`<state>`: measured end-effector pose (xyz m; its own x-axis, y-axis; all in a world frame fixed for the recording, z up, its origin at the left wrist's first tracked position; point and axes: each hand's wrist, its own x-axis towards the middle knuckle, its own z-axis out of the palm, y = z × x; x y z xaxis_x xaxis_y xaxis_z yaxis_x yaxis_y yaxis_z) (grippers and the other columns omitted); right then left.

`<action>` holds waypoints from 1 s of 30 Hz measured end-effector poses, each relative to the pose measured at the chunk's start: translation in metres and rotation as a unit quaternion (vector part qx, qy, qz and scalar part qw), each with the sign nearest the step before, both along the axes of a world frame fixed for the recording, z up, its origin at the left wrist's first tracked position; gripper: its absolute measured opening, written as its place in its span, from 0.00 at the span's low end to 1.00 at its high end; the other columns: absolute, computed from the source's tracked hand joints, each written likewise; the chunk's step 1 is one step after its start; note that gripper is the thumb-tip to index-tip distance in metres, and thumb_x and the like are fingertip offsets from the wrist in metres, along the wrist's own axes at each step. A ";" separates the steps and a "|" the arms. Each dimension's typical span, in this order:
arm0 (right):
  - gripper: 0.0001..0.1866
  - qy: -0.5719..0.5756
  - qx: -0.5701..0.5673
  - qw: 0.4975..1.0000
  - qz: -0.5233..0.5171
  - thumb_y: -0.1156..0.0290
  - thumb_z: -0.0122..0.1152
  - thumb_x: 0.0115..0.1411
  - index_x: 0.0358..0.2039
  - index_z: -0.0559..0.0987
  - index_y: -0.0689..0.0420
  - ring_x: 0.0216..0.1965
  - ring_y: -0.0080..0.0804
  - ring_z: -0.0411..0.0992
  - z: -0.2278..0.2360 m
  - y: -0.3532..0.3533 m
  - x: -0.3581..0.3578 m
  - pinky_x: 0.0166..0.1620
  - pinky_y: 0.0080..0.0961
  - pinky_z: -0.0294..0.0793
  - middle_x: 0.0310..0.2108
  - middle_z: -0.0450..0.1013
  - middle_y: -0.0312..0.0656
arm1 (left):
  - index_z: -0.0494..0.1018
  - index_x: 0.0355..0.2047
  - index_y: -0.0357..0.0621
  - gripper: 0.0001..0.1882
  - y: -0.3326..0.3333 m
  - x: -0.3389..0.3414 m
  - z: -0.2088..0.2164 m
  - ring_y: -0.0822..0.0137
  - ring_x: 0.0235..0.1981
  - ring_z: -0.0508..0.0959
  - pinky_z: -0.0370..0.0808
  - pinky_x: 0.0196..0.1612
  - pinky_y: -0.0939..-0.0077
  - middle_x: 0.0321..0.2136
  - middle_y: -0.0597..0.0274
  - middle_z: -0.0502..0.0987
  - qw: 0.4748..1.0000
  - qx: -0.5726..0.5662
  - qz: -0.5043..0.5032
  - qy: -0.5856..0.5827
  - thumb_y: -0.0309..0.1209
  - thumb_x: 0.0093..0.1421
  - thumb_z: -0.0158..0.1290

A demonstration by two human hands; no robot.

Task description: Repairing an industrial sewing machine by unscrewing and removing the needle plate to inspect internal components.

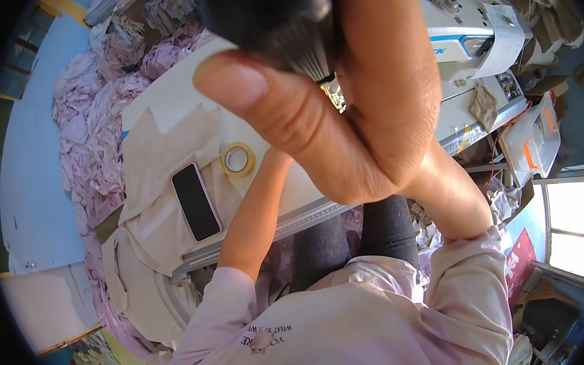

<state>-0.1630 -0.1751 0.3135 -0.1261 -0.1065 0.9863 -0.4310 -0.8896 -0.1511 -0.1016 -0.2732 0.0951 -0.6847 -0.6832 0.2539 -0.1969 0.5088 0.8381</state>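
Close to the camera, my right hand fills the upper middle, its thumb stretched to the left and its fingers bent. Between thumb and fingers sits a dark rounded object with a ribbed part, too near and blurred to name. My left forearm reaches up over the table's front edge, and its hand is hidden behind my right hand. Just left of that forearm is a roll of tape. A phone with a dark screen lies on beige fabric pieces by the table's edge.
A white sewing machine stands on the table at the back right. Heaped pinkish fabric lines the left side. A clear plastic bin is at the right. A ruler strip runs along the front edge.
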 end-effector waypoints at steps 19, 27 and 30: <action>0.19 -0.064 -0.287 0.953 -0.069 0.76 0.72 0.47 0.36 0.77 0.76 0.34 0.46 0.78 -0.036 -0.056 0.006 0.36 0.29 0.76 0.26 0.77 0.57 | 0.67 0.59 0.40 0.30 0.001 0.013 0.006 0.51 0.55 0.74 0.70 0.55 0.62 0.55 0.49 0.75 0.998 0.053 0.023 0.005 0.42 0.61 0.59; 0.19 -0.030 -0.247 0.962 -0.110 0.75 0.72 0.48 0.36 0.77 0.75 0.33 0.46 0.78 -0.034 -0.054 0.008 0.36 0.29 0.76 0.26 0.77 0.56 | 0.67 0.59 0.40 0.30 0.005 0.008 0.009 0.51 0.55 0.73 0.70 0.55 0.62 0.55 0.49 0.75 0.997 0.071 0.014 0.002 0.43 0.62 0.59; 0.18 -0.018 -0.232 0.965 -0.119 0.75 0.72 0.48 0.35 0.77 0.75 0.33 0.45 0.78 -0.036 -0.047 0.009 0.35 0.29 0.75 0.26 0.77 0.56 | 0.66 0.59 0.40 0.30 0.005 0.009 0.008 0.51 0.55 0.73 0.70 0.55 0.62 0.55 0.49 0.74 0.997 0.078 0.018 0.002 0.43 0.62 0.59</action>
<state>-0.1538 -0.2218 0.2779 -0.1271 0.3823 0.9152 -0.6332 -0.7415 0.2218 -0.0929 -0.2684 0.1036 -0.6581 -0.7387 0.1457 -0.2089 0.3651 0.9072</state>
